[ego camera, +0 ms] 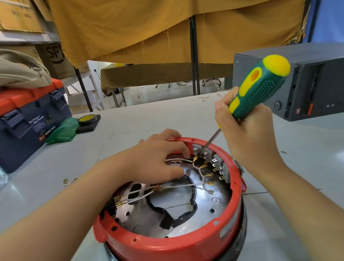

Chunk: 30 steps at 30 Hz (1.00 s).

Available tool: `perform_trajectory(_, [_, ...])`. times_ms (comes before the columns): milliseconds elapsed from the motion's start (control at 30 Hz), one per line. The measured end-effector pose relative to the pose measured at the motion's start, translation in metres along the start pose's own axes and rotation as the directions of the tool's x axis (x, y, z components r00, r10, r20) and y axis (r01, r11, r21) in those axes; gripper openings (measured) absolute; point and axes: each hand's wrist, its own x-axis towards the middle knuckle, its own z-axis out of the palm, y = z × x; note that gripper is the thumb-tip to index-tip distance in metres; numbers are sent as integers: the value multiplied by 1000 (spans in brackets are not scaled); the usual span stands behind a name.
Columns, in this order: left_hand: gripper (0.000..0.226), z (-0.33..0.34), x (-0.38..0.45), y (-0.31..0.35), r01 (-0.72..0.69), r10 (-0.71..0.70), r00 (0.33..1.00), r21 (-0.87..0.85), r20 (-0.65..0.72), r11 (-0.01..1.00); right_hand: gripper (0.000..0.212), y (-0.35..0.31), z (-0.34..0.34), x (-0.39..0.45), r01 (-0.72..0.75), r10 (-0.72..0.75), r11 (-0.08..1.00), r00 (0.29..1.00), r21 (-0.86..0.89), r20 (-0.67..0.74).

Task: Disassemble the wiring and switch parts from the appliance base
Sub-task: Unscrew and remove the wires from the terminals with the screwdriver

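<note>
The pale grey desk (144,122) carries the red appliance base (176,250) at its near edge, on a black ring. Toward the left edge stands a navy toolbox (16,131) with an orange lid, with green plastic (64,129) just beside it and a black pad (89,123) bearing a tape roll (87,119). A dark computer case (315,79) lies at the right edge.

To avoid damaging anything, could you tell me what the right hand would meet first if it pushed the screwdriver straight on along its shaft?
Most likely the grey switch block inside the red base; the screwdriver in the right hand already has its tip there, though exact contact is unclear.
</note>
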Motion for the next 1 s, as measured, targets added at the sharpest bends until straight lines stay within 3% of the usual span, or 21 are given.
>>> perform_trajectory(233, [35,16,1,1,-11,16,996,60,-83,998,38,-1,-3,1,8,-5,999,997,-36,74])
perform_trajectory(367, [36,16,-2,-3,-53,58,995,55,-81,997,25,-1,-4,2,8,-2,999,991,-44,131])
perform_trajectory(567, [36,13,-3,-7,-57,59,997,38,-54,998,24,-2,-5,2,13,-8,999,986,-30,168])
perform_trajectory(700, [31,20,-5,-5,-66,68,989,14,-133,998,26,-2,-4,2,34,-28,999,983,-29,183])
perform_trajectory(1000, [28,25,-2,-7,-67,75,976,49,-204,997,28,8,-4,7,-98,87,993,984,64,158])
